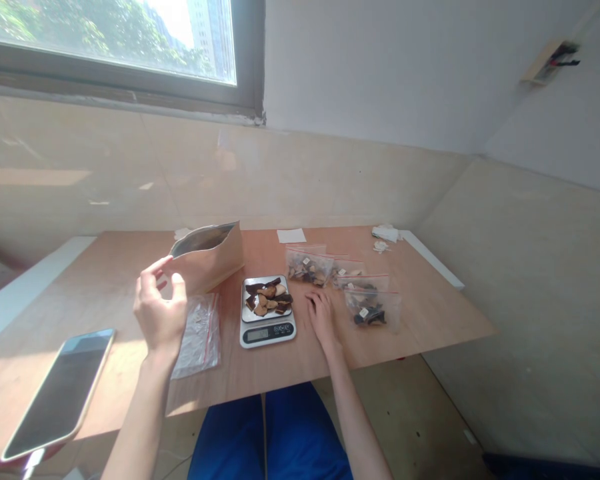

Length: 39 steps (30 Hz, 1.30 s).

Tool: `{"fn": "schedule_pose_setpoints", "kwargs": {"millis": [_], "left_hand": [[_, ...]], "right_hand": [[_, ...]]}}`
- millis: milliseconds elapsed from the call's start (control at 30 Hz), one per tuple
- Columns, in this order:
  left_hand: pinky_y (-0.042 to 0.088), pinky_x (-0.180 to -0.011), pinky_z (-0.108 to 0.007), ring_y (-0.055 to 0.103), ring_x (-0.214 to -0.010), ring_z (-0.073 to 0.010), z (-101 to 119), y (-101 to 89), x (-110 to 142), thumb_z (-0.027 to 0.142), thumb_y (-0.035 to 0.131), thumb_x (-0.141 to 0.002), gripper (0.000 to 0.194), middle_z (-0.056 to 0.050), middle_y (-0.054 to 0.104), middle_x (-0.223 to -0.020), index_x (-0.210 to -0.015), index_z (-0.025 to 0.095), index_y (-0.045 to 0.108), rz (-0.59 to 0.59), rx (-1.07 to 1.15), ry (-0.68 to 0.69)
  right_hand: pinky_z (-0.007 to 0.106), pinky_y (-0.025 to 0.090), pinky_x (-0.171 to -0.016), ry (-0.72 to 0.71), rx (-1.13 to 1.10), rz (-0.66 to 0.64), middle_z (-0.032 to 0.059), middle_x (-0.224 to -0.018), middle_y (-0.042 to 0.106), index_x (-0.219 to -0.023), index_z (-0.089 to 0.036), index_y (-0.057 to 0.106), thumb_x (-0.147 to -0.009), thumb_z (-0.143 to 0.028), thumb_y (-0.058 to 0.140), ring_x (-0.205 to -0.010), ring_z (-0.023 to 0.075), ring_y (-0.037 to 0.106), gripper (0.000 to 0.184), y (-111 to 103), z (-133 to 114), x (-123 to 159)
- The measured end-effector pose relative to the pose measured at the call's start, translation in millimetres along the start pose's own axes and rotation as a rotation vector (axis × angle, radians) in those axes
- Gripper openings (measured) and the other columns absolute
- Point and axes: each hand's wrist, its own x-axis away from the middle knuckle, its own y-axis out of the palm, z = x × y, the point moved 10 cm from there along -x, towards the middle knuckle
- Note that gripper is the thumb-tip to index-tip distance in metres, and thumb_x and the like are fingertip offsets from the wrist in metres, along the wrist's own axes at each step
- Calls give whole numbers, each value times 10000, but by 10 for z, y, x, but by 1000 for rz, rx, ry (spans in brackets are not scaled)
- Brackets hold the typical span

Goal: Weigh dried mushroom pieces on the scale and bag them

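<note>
My left hand [161,307] is raised in front of an open brown paper bag [207,263], its fingers curved and apart with nothing visible between them. Below it lies a stack of clear zip bags [200,333] with red seal lines. On a white digital kitchen scale [267,337] sits a pile of dark and tan dried slices [269,298]; the display is too small to read. My right hand [323,317] rests flat on the table just right of the scale, fingers stretched out, holding nothing. Beyond it are filled zip bags [309,267] of similar dried pieces.
At the left front lies a smartphone [63,387] with a white cable [34,460] plugged in. A white card [291,236] is at the back of the wooden table [280,380]. Crumpled white tissue [386,233] lies at the back right, near the wall.
</note>
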Motion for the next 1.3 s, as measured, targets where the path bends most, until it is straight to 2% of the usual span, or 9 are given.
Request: {"fn": "schedule_pose_setpoints", "kwargs": {"millis": [267, 400, 500, 600, 700, 800, 933, 1033, 1300], "left_hand": [[492, -851, -361, 607, -966, -199, 26, -56, 38, 305, 521, -835, 214, -100, 638, -1065, -971, 166, 613, 37, 25, 22], [495, -795, -352, 598, -963, -210, 48, -72, 34, 360, 569, -809, 188, -96, 641, -1026, -807, 172, 567, 63, 18, 62], [494, -764, -348, 601, -911, -205, 32, -26, 25, 378, 592, -788, 212, -91, 640, -998, -759, 179, 522, 43, 28, 57], [491, -774, -347, 599, -896, -200, 23, 5, 31, 382, 590, -782, 221, -79, 635, -984, -748, 191, 484, 31, 43, 30], [494, -779, -338, 603, -884, -193, 15, 13, 51, 362, 587, -780, 200, -66, 633, -992, -795, 200, 472, 17, 68, -29], [503, -753, -319, 608, -857, -184, 14, 11, 69, 348, 585, -781, 217, -68, 629, -1019, -905, 198, 490, -1, 91, -74], [500, -752, -311, 615, -832, -176, -12, 13, 73, 359, 571, -790, 276, -65, 620, -1032, -1007, 197, 512, -17, 71, -96], [489, -780, -322, 617, -834, -180, -28, 24, 74, 366, 557, -799, 276, -61, 623, -1009, -1015, 195, 531, -26, 58, -103], [482, -814, -343, 616, -850, -186, 28, 51, 43, 293, 517, -804, 231, -68, 622, -1025, -999, 186, 579, -47, 34, -119]], "right_hand": [[413, 477, -866, 86, -56, 91, 135, -1010, 672, -985, -155, 640, -831, -111, 356, -950, 230, 613, 326, -106, 117, 81], [389, 504, -859, 163, -221, 180, 148, -1097, 647, -1077, -148, 585, -869, -192, 391, -996, 219, 625, 287, -232, 9, 137], [325, 537, -807, 197, -422, 217, 131, -1110, 634, -1177, -165, 503, -868, -250, 483, -943, 182, 649, 322, -260, -281, 187], [273, 544, -772, 106, -501, 99, 76, -977, 667, -1177, -186, 497, -870, -246, 521, -866, 152, 662, 314, -107, -760, 198], [288, 519, -811, -103, -376, -34, 60, -966, 677, -1097, -203, 574, -895, -200, 490, -893, 160, 641, 219, 101, -1236, 216], [337, 480, -832, -267, -121, -93, 63, -935, 691, -1024, -203, 638, -897, -124, 465, -925, 200, 599, 229, 301, -1476, 245], [358, 451, -795, -351, 112, -209, 60, -893, 704, -996, -208, 664, -873, -71, 486, -904, 226, 573, 256, 558, -1498, 275], [355, 437, -779, -380, 169, -265, 58, -937, 704, -989, -213, 657, -879, -112, 507, -895, 226, 568, 212, 627, -1476, 306], [349, 429, -861, -293, -39, -159, 47, -1115, 666, -1034, -213, 633, -867, -78, 459, -990, 210, 558, 276, 357, -1424, 374]]}}
